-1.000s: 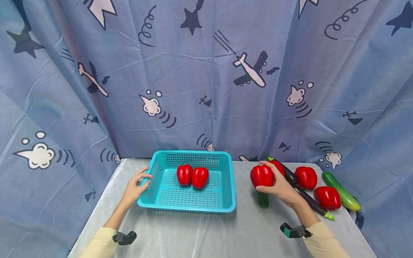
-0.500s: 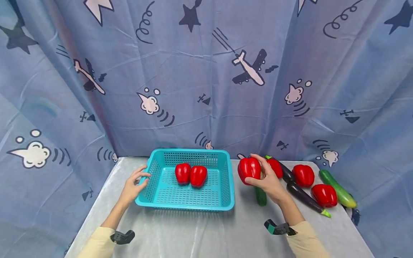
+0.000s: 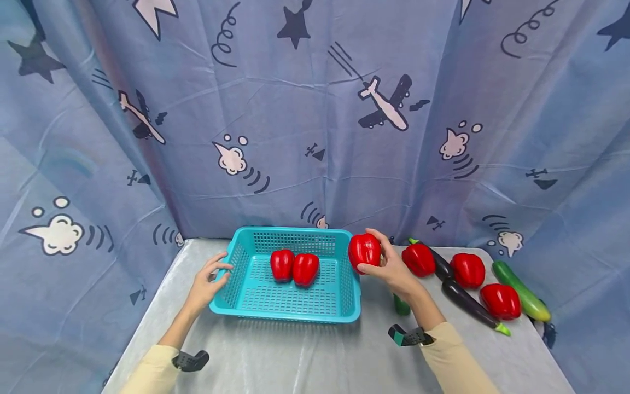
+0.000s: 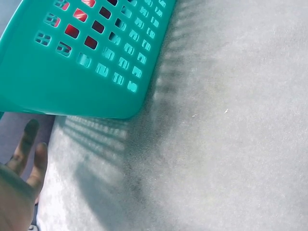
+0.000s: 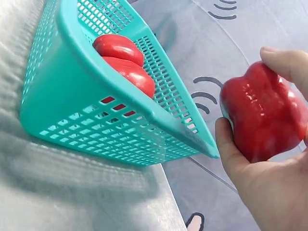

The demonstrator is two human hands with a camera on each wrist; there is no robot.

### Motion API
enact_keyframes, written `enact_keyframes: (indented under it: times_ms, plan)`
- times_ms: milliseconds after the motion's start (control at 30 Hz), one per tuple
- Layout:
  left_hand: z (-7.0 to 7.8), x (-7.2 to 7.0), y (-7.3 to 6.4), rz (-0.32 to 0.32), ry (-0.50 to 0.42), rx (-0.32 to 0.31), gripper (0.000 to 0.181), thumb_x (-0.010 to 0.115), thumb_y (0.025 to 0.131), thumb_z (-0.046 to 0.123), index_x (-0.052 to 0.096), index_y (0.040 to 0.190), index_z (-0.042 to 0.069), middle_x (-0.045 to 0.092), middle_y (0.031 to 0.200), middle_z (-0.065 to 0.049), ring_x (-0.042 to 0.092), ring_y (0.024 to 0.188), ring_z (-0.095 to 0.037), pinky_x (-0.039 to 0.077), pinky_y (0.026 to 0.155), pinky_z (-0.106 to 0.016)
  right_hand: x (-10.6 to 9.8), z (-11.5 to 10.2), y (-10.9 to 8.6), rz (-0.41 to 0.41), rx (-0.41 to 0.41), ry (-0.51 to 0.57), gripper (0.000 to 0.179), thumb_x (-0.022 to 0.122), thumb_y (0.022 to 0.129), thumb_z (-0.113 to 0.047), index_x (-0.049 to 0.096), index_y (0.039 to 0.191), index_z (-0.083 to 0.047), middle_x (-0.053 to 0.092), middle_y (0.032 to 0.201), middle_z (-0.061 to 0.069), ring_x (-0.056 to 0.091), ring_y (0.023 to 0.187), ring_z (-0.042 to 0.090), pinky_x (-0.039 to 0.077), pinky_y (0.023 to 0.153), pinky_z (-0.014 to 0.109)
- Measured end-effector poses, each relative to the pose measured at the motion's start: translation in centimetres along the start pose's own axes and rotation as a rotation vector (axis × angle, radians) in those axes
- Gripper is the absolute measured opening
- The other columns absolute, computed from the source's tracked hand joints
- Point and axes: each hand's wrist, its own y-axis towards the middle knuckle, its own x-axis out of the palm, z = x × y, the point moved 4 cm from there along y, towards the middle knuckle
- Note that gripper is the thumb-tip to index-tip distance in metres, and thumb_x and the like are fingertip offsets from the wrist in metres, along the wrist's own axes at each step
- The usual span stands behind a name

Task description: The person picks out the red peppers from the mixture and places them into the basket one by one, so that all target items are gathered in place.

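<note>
My right hand (image 3: 394,269) grips a red bell pepper (image 3: 365,252) between thumb and fingers, at the right rim of the turquoise basket (image 3: 285,316). The right wrist view shows this pepper (image 5: 262,113) raised beside the basket's wall (image 5: 72,110). Two more red bell peppers, a left one (image 3: 282,265) and a right one (image 3: 305,270), lie side by side in the basket. My left hand (image 3: 203,287) is at the basket's left side, fingers loosely bent and holding nothing. In the left wrist view its fingers (image 4: 39,161) appear just off the basket's wall (image 4: 72,91).
Right of the basket lie three red bell peppers (image 3: 467,270), two dark eggplants (image 3: 470,302) and a yellow-green cucumber (image 3: 521,291). A darker green cucumber (image 3: 401,305) is partly hidden by my right arm. A patterned blue curtain (image 3: 295,137) hangs behind the grey-white table (image 3: 315,361).
My right hand has carried the bell pepper leftward from above the dark green cucumber to the basket's right rim. The left hand stays beside the basket.
</note>
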Motion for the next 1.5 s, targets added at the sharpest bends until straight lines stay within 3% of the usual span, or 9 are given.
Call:
enact_keyframes:
  times_ms: [267,500,600,767,1033,1367,1500]
  plan:
    - [0.6,0.2,0.1,0.007,0.002,0.002,0.018,0.065,0.094,-0.010,0.068,0.112,-0.010,0.043,0.149,-0.028,0.037,0.138,-0.047,0.036,0.095,-0.068,1.1,-0.5,1.1,-0.051,-0.005,-0.037,0.095,0.087,0.081,-0.010,0.032,0.157,-0.025,0.033,0.153,0.014,0.038,0.134,0.046,0.054,0.087,0.049]
    - [3.3,0.2,-0.1,0.000,-0.006,0.000,0.017,0.063,0.093,-0.014,0.066,0.109,-0.015,0.042,0.146,-0.035,0.036,0.135,-0.053,0.035,0.094,-0.070,2.0,-0.3,2.1,-0.103,-0.061,-0.057,0.085,0.085,0.083,-0.008,0.039,0.154,-0.020,0.042,0.145,0.019,0.050,0.124,0.046,0.055,0.086,0.047]
    - [3.8,0.2,-0.1,-0.008,0.009,-0.003,0.016,0.064,0.093,-0.013,0.066,0.109,-0.015,0.042,0.145,-0.035,0.036,0.135,-0.053,0.036,0.094,-0.069,2.2,0.0,2.6,-0.107,-0.099,-0.099,0.084,0.086,0.082,-0.010,0.041,0.153,-0.017,0.047,0.142,0.017,0.052,0.122,0.042,0.056,0.084,0.045]
    - [3.6,0.1,-0.1,-0.005,-0.007,-0.010,0.017,0.064,0.093,-0.014,0.066,0.109,-0.014,0.042,0.146,-0.035,0.036,0.135,-0.053,0.035,0.095,-0.071,2.5,0.4,3.5,-0.118,-0.136,-0.139,0.085,0.088,0.081,-0.014,0.042,0.152,-0.012,0.050,0.139,0.016,0.056,0.117,0.040,0.056,0.083,0.044]
    - [3.4,0.1,0.0,-0.005,-0.003,-0.001,0.017,0.065,0.092,-0.014,0.067,0.109,-0.014,0.043,0.146,-0.035,0.037,0.135,-0.052,0.037,0.093,-0.068,3.1,0.7,4.6,-0.185,-0.139,-0.155,0.083,0.088,0.079,-0.008,0.043,0.149,-0.011,0.047,0.142,0.019,0.055,0.119,0.044,0.055,0.085,0.045]
    - [3.5,0.1,0.0,-0.013,-0.010,-0.019,0.017,0.064,0.093,-0.013,0.067,0.110,-0.013,0.041,0.147,-0.035,0.036,0.136,-0.052,0.036,0.094,-0.068,3.3,1.1,5.4,-0.149,-0.174,-0.230,0.083,0.089,0.078,-0.009,0.044,0.147,-0.003,0.050,0.140,0.018,0.054,0.121,0.042,0.051,0.092,0.053]
    - [3.5,0.1,0.0,-0.021,-0.013,-0.025,0.018,0.064,0.093,-0.013,0.066,0.111,-0.014,0.040,0.148,-0.035,0.034,0.137,-0.052,0.035,0.095,-0.068,3.2,1.3,5.4,-0.104,-0.197,-0.273,0.064,0.087,0.081,-0.007,0.055,0.135,0.004,0.053,0.136,0.025,0.055,0.121,0.045,0.049,0.094,0.053]
